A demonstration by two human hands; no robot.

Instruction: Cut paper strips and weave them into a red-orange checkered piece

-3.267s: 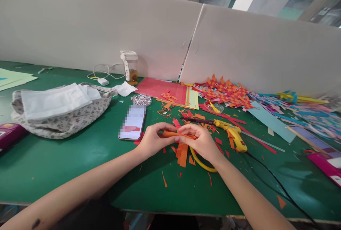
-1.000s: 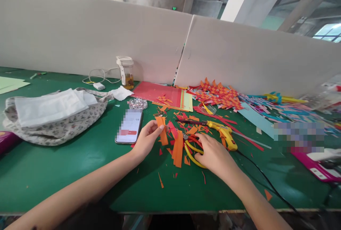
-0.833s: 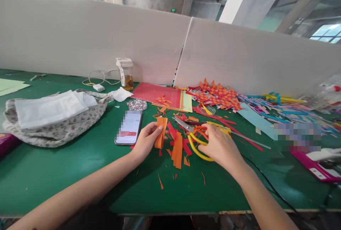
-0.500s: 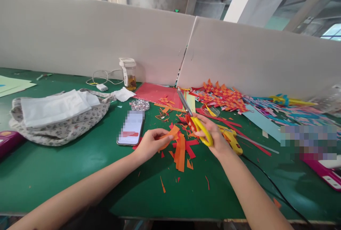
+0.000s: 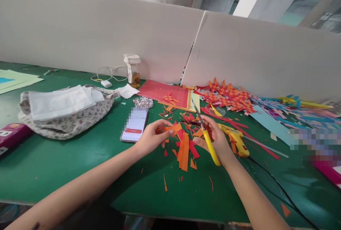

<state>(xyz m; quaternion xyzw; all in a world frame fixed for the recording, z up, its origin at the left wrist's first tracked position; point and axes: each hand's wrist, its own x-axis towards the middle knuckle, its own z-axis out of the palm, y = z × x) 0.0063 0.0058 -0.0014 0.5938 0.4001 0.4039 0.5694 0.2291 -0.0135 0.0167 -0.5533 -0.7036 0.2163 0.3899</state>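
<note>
The left hand [image 5: 153, 137] is pinching an orange strip [image 5: 176, 128] right of the phone [image 5: 135, 125], and the right hand [image 5: 217, 143] is grasping scissors [image 5: 210, 144], whose blades [image 5: 200, 118], if drifting leftward, are risking nicked fingers [image 5: 165, 136].

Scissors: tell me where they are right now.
In the head view, the scissors are in the right hand, right of centre, between the orange paper strip in the left hand and the yellow glue gun.

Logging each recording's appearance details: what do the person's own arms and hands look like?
The left hand and right hand are gloveless, with no watch or bracelet visible. No sleeve shows on the left forearm or right forearm; the left has a dark mark.
</note>
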